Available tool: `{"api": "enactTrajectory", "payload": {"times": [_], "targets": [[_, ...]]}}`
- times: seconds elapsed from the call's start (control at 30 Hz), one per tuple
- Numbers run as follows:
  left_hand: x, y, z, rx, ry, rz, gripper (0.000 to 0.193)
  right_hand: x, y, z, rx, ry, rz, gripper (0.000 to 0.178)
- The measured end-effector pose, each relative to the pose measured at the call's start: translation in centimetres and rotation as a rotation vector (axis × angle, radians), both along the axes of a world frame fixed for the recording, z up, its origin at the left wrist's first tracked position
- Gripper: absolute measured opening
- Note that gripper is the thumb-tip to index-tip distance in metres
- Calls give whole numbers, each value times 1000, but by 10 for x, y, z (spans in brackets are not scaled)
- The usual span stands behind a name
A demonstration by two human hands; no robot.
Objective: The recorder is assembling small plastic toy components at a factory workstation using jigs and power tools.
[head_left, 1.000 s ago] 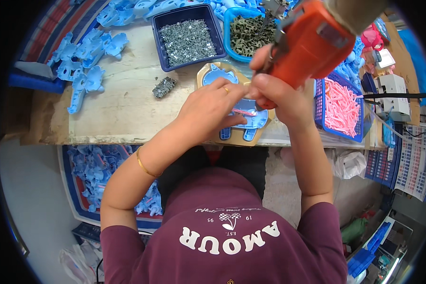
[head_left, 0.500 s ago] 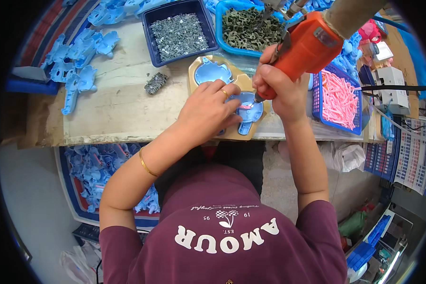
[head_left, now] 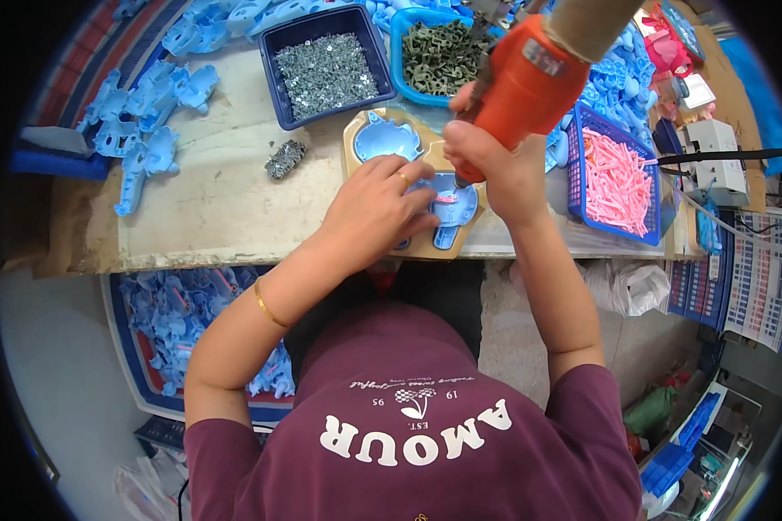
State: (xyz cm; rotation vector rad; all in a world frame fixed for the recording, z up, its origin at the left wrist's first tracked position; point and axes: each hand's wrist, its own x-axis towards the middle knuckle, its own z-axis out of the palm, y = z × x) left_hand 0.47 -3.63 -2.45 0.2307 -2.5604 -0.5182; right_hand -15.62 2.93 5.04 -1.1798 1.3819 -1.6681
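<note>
In my right hand (head_left: pixel 510 174) is an orange electric screwdriver (head_left: pixel 526 87), gripped around its body with the nose pointing down. Its tip is over a light blue plastic shell (head_left: pixel 464 207) with a short pink piece (head_left: pixel 446 198) inside; whether the bit touches a screw I cannot tell. My left hand (head_left: pixel 381 201) bends over the shell's left side, fingertips on it, hiding part of it. Both this shell and a second blue shell (head_left: pixel 382 139) lie in a tan fixture (head_left: pixel 354 156) at the table's front edge.
Behind the fixture stand a dark blue bin of small screws (head_left: pixel 326 74) and a light blue tub of dark metal clips (head_left: pixel 439 61). A basket of pink strips (head_left: pixel 617 182) is at right. A screw-covered lump (head_left: pixel 285 160) and blue shells (head_left: pixel 148 108) lie left.
My right hand and the screwdriver have shifted slightly left, and the tool's body stands a little more upright. My left hand stays at the shell.
</note>
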Motion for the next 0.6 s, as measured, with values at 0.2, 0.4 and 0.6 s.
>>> {"api": "enactTrajectory", "payload": {"times": [0.2, 0.4, 0.6], "targets": [[25, 8, 2, 41, 114, 84, 28, 14, -13, 43, -263, 311, 73, 38], [42, 17, -3, 99, 140, 134, 33, -35, -40, 137, -524, 824, -667, 29], [50, 17, -8, 77, 138, 147, 34, -51, -109, 162, -364, 538, 23, 68]]}}
